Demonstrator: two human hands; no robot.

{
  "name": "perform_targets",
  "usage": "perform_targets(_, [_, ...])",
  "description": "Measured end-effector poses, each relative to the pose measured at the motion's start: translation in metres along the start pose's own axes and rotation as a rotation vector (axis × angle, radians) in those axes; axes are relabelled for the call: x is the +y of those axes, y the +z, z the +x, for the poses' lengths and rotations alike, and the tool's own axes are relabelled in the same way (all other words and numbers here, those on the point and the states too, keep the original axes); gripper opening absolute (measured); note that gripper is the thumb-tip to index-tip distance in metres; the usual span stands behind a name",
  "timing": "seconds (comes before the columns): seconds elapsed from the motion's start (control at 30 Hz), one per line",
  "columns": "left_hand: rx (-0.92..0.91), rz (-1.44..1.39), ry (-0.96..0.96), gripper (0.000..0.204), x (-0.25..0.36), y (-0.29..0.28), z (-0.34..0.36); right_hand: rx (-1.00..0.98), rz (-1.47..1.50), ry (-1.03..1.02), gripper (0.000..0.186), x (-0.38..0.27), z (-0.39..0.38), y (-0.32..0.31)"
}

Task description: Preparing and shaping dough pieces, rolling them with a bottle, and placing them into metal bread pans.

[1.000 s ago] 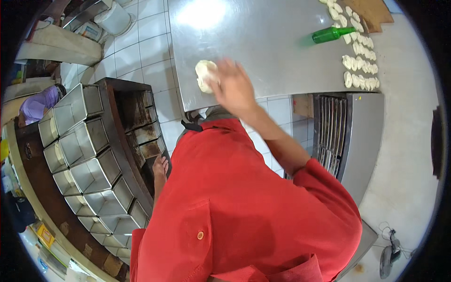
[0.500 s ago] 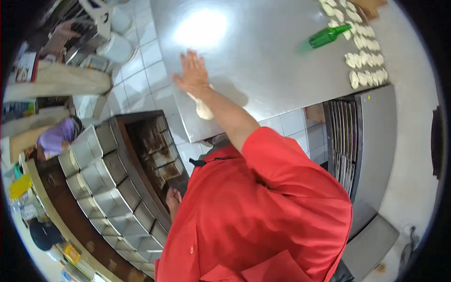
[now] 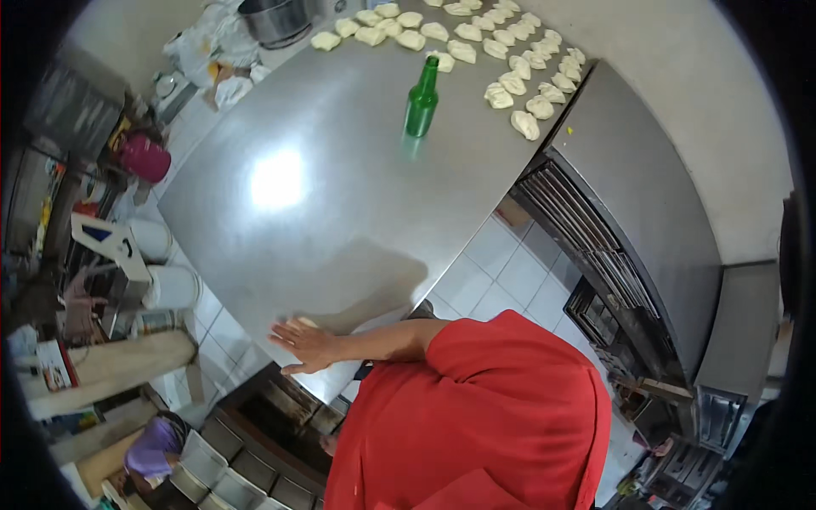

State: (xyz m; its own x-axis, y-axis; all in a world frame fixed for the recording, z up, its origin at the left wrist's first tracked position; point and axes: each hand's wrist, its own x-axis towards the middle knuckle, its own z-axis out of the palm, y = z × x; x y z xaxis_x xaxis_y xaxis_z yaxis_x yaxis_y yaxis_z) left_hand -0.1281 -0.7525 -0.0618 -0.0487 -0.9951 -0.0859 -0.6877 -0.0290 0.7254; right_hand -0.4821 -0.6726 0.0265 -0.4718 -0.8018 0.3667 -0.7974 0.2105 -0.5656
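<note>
My right hand (image 3: pixel 304 345) lies palm down near the table's near left corner, its fingers spread and slightly blurred. A pale bit of dough (image 3: pixel 308 322) shows at its far edge; the rest seems covered by the hand. Low beside my red shirt, only a small part of my left hand (image 3: pixel 329 444) is visible, its fingers mostly hidden. A green glass bottle (image 3: pixel 420 106) is farther up the metal table (image 3: pixel 340 170). Many shaped dough pieces (image 3: pixel 512 82) sit in rows along the table's far and right edges.
Metal baking tins (image 3: pixel 242 467) are stacked at the lower left, near a person in purple (image 3: pixel 155 446). White buckets (image 3: pixel 172 287) stand left of the table. On the right is a metal cabinet (image 3: pixel 654 204) with a rack of trays (image 3: pixel 578 217). A metal pot (image 3: pixel 276 19) stands at the back.
My view has swung, bringing the far end of the table into sight. My right hand stays spread at the near left corner; the dough that showed by its wrist is now mostly hidden.
</note>
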Motion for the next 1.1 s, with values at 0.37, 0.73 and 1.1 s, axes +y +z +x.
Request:
perform_targets(0.37, [-0.330, -0.429, 0.253, 0.063, 0.314, 0.087, -0.076, -0.118, -0.588, -0.066, 0.041, 0.273, 0.128, -0.343])
perform_targets(0.73, [-0.396, 0.288, 0.750, 0.048, 0.276, 0.099, -0.090, -1.148, -1.297, 0.040, 0.076, 0.403, 0.140, -0.473])
perform_targets(1.1, [-0.038, 0.152, 0.617, 0.071, 0.278, 0.142, -0.090, -0.608, -0.191, 0.489, 0.079, 0.232, 0.087, -0.478])
